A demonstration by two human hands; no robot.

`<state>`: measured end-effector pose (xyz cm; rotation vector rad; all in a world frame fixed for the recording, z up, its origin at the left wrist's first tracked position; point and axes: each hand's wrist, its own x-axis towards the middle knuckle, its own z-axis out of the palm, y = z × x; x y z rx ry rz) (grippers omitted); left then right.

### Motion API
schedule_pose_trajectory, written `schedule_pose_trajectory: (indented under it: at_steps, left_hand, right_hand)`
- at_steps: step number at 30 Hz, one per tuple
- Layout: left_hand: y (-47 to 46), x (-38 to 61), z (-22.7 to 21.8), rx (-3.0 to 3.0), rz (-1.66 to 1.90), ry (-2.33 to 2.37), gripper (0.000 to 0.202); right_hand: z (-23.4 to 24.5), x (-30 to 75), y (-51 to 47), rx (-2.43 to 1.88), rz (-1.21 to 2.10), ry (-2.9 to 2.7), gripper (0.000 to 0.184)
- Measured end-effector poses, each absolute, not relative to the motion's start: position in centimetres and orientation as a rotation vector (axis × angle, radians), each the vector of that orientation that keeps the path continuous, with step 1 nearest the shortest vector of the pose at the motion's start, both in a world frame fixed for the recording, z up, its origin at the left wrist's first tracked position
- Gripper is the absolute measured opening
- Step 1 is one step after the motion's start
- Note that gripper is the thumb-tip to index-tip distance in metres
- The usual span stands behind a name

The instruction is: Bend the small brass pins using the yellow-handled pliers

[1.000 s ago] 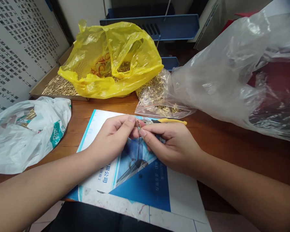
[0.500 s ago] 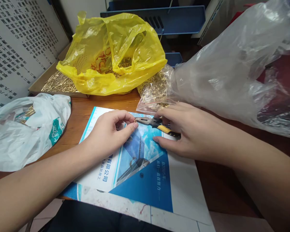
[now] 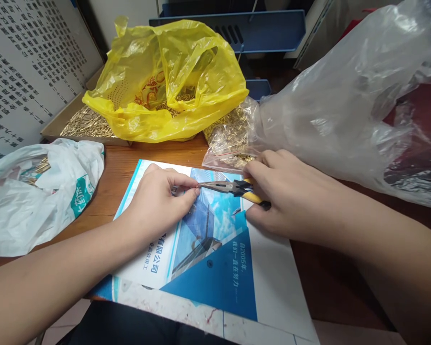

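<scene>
Pliers (image 3: 221,186), grasped in the right hand (image 3: 290,196), reach a tiny piece (image 3: 198,186) pinched by the left hand (image 3: 165,194) — seemingly mid-work; gold-coloured pins (image 3: 88,123) lie boxed, finished or waiting — unclear.

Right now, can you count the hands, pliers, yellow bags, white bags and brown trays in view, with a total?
Left hand and right hand: 2
Pliers: 1
Yellow bag: 1
White bag: 1
Brown tray: 1
Total: 6

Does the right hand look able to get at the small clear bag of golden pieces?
Likely yes: the small clear bag lies just beyond the right hand, nothing visible between, though the pliers it holds may hinder grasping.
</scene>
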<state>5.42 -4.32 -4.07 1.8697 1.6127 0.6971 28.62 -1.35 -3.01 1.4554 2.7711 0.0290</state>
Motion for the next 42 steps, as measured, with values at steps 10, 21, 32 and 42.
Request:
schedule_pose_trajectory:
  at_steps: [10, 21, 32, 42]
  left_hand:
    - [-4.2, 5.3, -3.7, 1.806, 0.677, 1.612, 0.015]
    - [-4.2, 5.5, -3.9, 1.806, 0.682, 1.622, 0.014]
    - [-4.2, 5.5, -4.0, 1.786, 0.635, 1.616, 0.021]
    - [-4.3, 5.6, -4.0, 1.817, 0.635, 1.646, 0.018]
  right_hand:
    - [-2.5, 28.4, -1.2, 1.361, -0.109, 2.758, 0.017]
    - [-2.0, 27.9, -1.6, 1.563, -0.736, 2.868, 0.014]
    - [-3.3, 26.6, -2.0, 1.626, -0.763, 2.934, 0.029]
    - [-2.2, 26.3, -2.2, 1.689, -0.642, 2.786, 0.029]
